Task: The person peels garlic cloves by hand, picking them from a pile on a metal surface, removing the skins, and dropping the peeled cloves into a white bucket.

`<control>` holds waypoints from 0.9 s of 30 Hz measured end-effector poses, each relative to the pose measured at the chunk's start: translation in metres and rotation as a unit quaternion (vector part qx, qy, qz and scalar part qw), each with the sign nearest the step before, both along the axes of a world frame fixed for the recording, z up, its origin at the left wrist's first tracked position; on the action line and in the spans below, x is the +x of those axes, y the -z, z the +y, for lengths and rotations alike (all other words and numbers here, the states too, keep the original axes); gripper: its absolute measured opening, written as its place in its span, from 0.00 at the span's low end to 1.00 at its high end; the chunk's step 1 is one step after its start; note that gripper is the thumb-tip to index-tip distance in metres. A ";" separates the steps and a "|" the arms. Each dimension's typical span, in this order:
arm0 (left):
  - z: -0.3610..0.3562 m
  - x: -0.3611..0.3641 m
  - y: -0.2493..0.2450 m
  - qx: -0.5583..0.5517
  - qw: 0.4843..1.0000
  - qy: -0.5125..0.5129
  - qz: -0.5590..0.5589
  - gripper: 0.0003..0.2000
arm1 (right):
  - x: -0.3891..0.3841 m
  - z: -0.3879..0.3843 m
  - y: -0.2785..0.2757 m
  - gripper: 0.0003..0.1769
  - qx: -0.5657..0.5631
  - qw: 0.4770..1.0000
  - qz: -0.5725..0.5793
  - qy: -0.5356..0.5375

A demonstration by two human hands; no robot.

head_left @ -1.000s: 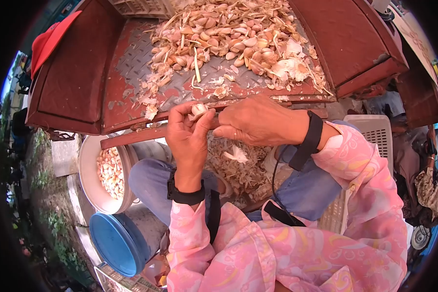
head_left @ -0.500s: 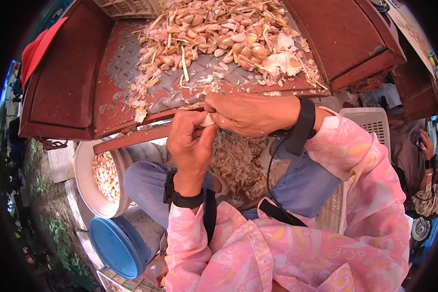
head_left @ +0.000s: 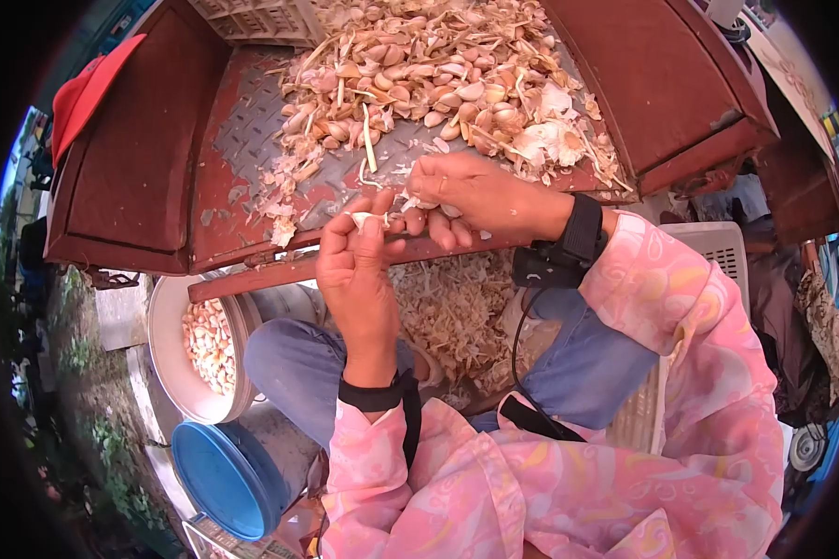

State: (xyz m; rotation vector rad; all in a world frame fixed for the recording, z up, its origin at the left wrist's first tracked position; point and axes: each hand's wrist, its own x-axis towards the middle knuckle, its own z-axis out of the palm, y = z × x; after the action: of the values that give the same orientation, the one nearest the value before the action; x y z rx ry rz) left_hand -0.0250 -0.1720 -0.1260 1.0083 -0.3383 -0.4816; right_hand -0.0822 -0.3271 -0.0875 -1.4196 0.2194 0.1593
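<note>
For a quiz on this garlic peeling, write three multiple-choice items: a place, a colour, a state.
1. Where is the white plastic bucket of peeled cloves? A on the lap B beside the left knee C on a chair
2. What colour is the round plastic lid? A green B blue C yellow
3. What is the left hand doing? A lying flat B gripping a knife C pinching a small pale garlic clove in its fingers
B: it stands left of the knee. B: plainly blue. C: the clove sits between thumb and fingers; the right hand clutches white garlic bits.
</note>
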 end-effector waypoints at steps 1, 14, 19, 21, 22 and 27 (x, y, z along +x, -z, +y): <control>-0.001 -0.001 0.000 -0.003 1.000 -0.004 0.005 0.11 | 0.002 0.001 0.001 0.12 0.000 1.000 0.000 -0.001; -0.013 -0.012 0.016 -0.034 0.998 -0.060 0.009 0.09 | 0.001 0.017 0.017 0.17 -0.417 0.888 -0.194 0.022; 0.003 -0.004 0.002 -0.158 0.962 0.078 0.210 0.08 | 0.005 0.006 0.012 0.12 -0.289 0.925 -0.247 -0.022; 0.018 -0.016 -0.027 -0.182 0.950 0.126 0.221 0.09 | 0.004 -0.007 -0.001 0.10 -0.139 0.984 -0.099 -0.042; 0.025 -0.026 -0.048 -0.201 0.934 0.178 0.237 0.09 | 0.006 -0.012 -0.002 0.10 -0.143 0.983 -0.103 -0.043; 0.038 -0.086 -0.107 -0.415 0.825 0.379 0.063 0.07 | 0.012 -0.016 0.008 0.14 -0.039 0.998 -0.031 0.029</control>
State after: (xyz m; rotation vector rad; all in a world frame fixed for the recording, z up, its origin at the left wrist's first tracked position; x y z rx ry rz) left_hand -0.1108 -0.1344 -0.0194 -0.0607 -0.7558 -1.0007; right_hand -0.0701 -0.3433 -0.0957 -1.4922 0.2185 0.0597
